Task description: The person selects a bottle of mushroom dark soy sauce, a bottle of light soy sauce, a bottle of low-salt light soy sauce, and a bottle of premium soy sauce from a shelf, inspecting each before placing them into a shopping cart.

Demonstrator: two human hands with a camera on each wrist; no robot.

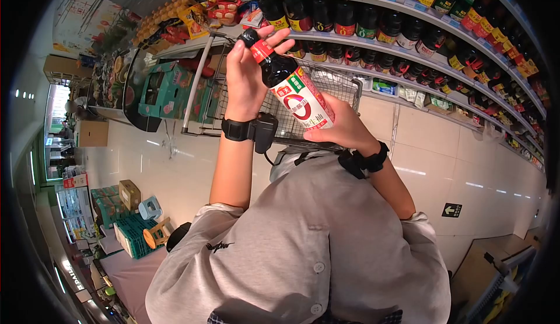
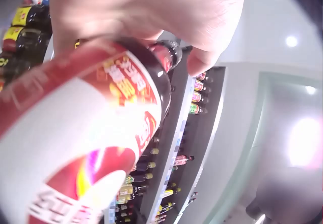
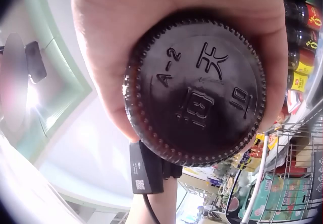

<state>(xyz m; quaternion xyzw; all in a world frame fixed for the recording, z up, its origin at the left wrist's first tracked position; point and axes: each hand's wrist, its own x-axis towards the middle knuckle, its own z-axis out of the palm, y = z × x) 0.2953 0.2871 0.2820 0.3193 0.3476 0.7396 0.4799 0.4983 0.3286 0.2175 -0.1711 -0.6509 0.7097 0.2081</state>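
Observation:
A dark glass bottle of sauce (image 1: 303,99) with a white and red label lies tilted between both hands in the head view. My right hand (image 1: 344,125) grips it around its lower end. Embossed characters mark its round base (image 3: 197,93), which faces the right wrist camera. At the neck, my left hand (image 1: 244,87) supports the bottle with loosely extended fingers behind it and the thumb beside the black cap (image 1: 249,37). The left wrist view shows the label (image 2: 75,128) up close, with the left thumb near the neck.
A wire shopping cart (image 1: 344,84) stands just beyond the hands. Shelves (image 1: 373,38) with rows of sauce bottles curve along the top and right. Green cartons (image 1: 175,93) are left of the cart, and a teal crate (image 1: 137,236) and small stools are farther down on the left.

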